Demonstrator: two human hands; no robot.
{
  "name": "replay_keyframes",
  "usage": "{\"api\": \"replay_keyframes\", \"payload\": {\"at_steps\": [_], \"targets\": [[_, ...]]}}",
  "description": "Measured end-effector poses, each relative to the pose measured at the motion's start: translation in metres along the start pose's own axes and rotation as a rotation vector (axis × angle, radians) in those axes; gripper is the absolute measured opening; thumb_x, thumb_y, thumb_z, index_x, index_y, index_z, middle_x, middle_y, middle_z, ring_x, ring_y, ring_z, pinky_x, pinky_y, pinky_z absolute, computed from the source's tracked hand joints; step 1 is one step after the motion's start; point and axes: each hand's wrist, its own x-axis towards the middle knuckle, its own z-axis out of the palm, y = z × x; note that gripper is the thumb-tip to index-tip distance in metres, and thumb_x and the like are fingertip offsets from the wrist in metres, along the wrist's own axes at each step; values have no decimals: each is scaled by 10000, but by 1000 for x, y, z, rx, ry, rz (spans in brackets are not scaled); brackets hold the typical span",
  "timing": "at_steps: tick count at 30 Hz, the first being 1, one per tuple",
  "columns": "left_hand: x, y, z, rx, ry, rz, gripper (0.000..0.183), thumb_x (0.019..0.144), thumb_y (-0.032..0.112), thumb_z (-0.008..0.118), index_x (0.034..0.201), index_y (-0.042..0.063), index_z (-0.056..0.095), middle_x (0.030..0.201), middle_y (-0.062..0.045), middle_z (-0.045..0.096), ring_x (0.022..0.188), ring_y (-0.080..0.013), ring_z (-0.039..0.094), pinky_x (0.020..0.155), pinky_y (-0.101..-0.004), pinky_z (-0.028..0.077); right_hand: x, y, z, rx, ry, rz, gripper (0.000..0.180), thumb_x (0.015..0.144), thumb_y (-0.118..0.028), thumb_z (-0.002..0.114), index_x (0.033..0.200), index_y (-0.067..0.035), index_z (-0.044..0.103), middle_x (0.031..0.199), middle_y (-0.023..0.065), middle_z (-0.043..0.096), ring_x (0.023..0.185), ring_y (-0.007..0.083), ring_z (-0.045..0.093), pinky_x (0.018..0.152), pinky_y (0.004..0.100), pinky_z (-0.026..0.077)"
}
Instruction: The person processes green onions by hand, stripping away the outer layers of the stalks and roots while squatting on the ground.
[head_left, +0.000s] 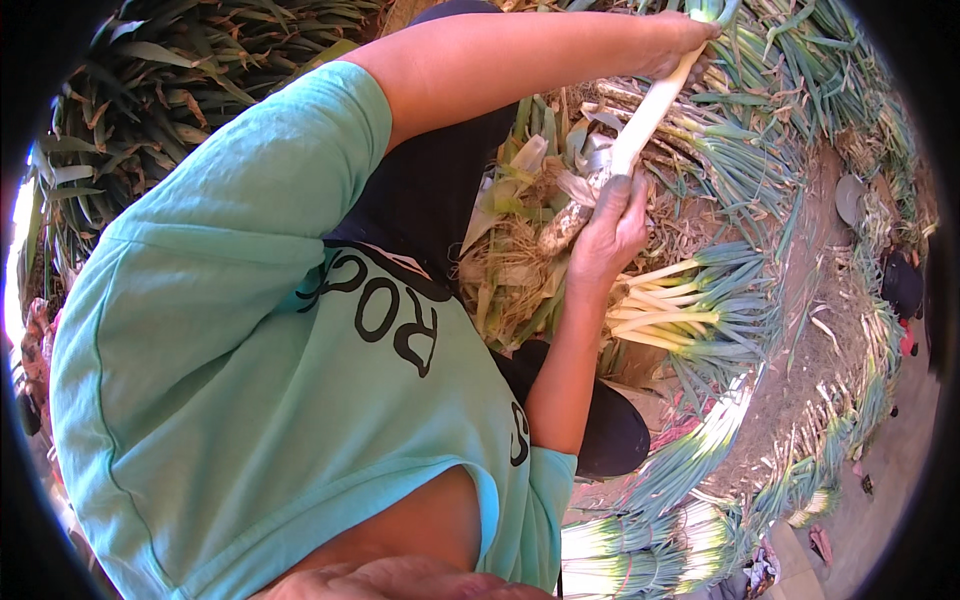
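Observation:
My left hand (681, 46) is closed around the upper part of a leek or large green onion (651, 112), near its green leaves. My right hand (613, 229) grips the lower part of the same white stalk, its thumb lying along it. Loose, papery outer skin (576, 187) hangs beside the right hand. Just below it lies a soil-stained stalk base (564, 227) with roots; whether it belongs to the held stalk I cannot tell. To the right of my right forearm, several cleaned stalks (667, 307) with yellowish-white shafts lie side by side.
Dried leaves and roots (510, 255) are heaped before me. Unpeeled stalks (720, 142) lie at the upper right, a dark green leaf pile (150, 82) at the upper left. Bundled stalks (630, 551) lie at the bottom right. A round grey object (850, 199) rests near the right rim.

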Motion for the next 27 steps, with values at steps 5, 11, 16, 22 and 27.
{"api": "replay_keyframes", "payload": {"at_steps": [5, 11, 16, 22, 27], "targets": [[7, 11, -20, 164, 143, 31, 256, 907, 286, 510, 831, 44, 542, 620, -67, 520, 472, -196, 482, 425, -347, 407, -56, 13, -18, -66, 2, 149, 223, 959, -183, 488, 997, 5, 603, 573, -38, 456, 457, 42, 366, 409, 242, 258], [-4, 52, -38, 14, 162, 127, 239, 899, 283, 510, 762, 87, 503, 571, -37, 472, 440, -181, 453, 401, -330, 384, -133, -4, -44, -58, 91, 271, 203, 934, -115, 502, 991, 65, 576, 706, 12, 494, 645, 68, 417, 564, 231, 365], [-10, 84, -56, -78, 145, 194, 260, 899, 284, 521, 720, 104, 466, 542, -21, 438, 426, -166, 432, 391, -311, 365, -174, 8, -62, -97, 104, 372, 198, 915, -105, 521, 980, 62, 605, 711, 85, 594, 633, 95, 506, 591, 274, 429], [-17, 114, -73, -190, 97, 199, 302, 899, 286, 533, 669, 125, 421, 508, -2, 398, 409, -148, 406, 379, -288, 343, -169, 40, -57, -261, -348, 290, 232, 900, -179, 568, 919, 47, 618, 758, 137, 598, 639, 236, 556, 635, 350, 450], [-22, 116, -78, -313, 2, 69, 346, 899, 287, 544, 627, 143, 384, 479, 13, 364, 395, -133, 385, 369, -269, 325, -68, 26, -58, -295, 102, 44, 292, 924, -238, 549, 1046, 20, 607, 889, 102, 571, 763, 177, 548, 682, 306, 451]]}}
